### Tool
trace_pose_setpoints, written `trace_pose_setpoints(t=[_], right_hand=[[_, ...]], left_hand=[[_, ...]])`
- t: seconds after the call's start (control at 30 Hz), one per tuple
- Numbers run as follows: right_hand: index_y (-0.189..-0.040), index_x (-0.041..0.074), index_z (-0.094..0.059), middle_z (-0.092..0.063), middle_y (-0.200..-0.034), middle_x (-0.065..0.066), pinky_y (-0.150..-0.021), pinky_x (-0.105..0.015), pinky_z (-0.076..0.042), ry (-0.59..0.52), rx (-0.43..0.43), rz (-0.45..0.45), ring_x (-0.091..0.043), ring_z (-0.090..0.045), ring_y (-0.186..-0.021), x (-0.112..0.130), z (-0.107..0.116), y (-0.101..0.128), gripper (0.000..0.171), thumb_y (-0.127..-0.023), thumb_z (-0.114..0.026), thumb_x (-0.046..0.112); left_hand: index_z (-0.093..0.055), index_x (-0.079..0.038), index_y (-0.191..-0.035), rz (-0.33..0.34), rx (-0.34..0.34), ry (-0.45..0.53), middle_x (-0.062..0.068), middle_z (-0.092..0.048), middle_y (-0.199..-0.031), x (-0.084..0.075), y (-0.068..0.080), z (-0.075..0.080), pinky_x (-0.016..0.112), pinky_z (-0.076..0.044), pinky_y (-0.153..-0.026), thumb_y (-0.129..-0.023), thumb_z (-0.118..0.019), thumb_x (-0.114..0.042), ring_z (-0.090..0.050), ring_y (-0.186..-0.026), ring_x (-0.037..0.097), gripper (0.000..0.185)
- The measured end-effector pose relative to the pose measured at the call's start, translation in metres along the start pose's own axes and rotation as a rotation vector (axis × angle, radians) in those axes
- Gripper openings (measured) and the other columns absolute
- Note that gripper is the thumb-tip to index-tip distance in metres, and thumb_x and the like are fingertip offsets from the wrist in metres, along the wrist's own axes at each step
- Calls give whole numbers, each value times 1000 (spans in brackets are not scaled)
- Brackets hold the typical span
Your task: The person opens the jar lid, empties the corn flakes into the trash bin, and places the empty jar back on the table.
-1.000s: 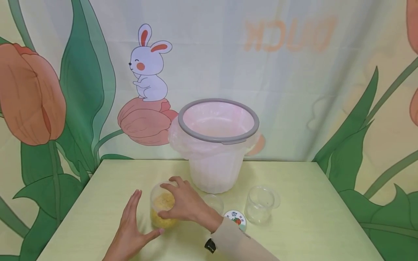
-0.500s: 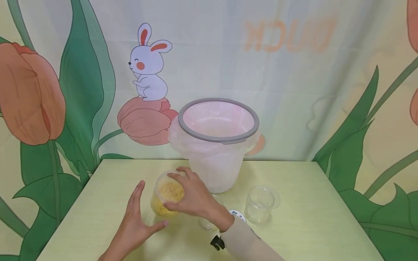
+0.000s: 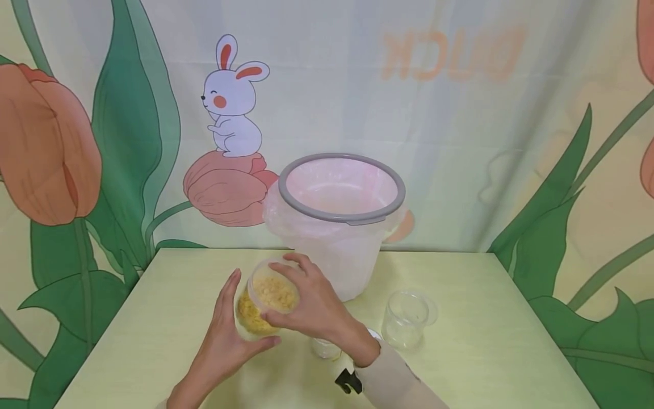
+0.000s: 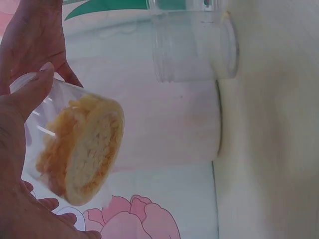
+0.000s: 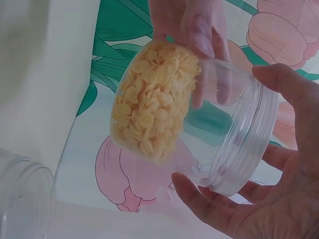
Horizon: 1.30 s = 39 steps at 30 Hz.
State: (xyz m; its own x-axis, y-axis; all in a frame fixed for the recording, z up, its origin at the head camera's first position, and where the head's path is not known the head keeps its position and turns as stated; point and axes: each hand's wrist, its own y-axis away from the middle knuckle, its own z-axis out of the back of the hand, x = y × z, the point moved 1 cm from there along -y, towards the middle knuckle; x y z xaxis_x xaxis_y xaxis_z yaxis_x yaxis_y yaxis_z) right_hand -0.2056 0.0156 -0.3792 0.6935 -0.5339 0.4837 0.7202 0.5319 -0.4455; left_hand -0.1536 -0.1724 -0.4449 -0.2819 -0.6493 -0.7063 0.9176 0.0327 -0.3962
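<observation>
A clear plastic jar (image 3: 258,307) partly filled with thin yellow flakes (image 5: 152,102) is tilted in the air above the table's left side. My right hand (image 3: 317,301) grips it near its open mouth, thumb on one side and fingers on the other. Close around its lower part is my left hand (image 3: 225,329), thumb and fingers spread wide; whether they touch the jar I cannot tell. In the right wrist view, the left hand's fingers show through the clear wall.
A bin (image 3: 334,258) with a grey rim (image 3: 342,217) and pale liner stands behind the hands. Another clear jar (image 3: 406,324) stands on the table (image 3: 485,329) at the right. My right forearm mostly hides a smaller clear container (image 3: 326,349) and a printed white lid (image 3: 374,334).
My right hand has lifted the jar of flakes off the table and tipped it, moving slightly right and toward the bin. My left hand has followed and come closer around it.
</observation>
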Motion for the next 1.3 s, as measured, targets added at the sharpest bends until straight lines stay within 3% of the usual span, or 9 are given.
trace_pose_setpoints(t=[0.4,0.73,1.03,1.3], right_hand=[[-138,21,-56,-45,-146,-4,-101,-43,-50,-17,-36,46,-24,-53,-127,4,5,1,76,-69,-83,43],[-137,23,-55,-44,-146,-3,-101,-43,-49,-36,-41,21,-25,-51,-128,4,8,5,76,-69,-81,44],[-142,25,-49,-40,-149,-2,-102,-44,-49,-22,-4,3,-25,-50,-130,4,15,10,78,-74,-78,49],[-146,35,-40,-35,-154,3,-98,-46,-50,-25,6,-70,-24,-47,-133,6,35,20,83,-74,-77,53]], left_hand=[[-7,-30,-158,-58,-43,55,7,-18,-162,-19,-13,-9,67,-36,-107,-54,-97,-33,-32,-142,35,138],[-16,-20,-156,-61,-69,55,12,-36,-150,-20,-15,-17,64,-43,-103,-58,-96,-27,-44,-131,35,126],[-25,-14,-153,-132,-132,62,15,-42,-143,-24,-14,-23,60,-45,-99,-56,-95,-17,-47,-125,33,120],[-30,-12,-151,-219,-185,15,13,-44,-143,-34,-16,-30,55,-49,-95,-54,-95,-23,-47,-126,29,117]])
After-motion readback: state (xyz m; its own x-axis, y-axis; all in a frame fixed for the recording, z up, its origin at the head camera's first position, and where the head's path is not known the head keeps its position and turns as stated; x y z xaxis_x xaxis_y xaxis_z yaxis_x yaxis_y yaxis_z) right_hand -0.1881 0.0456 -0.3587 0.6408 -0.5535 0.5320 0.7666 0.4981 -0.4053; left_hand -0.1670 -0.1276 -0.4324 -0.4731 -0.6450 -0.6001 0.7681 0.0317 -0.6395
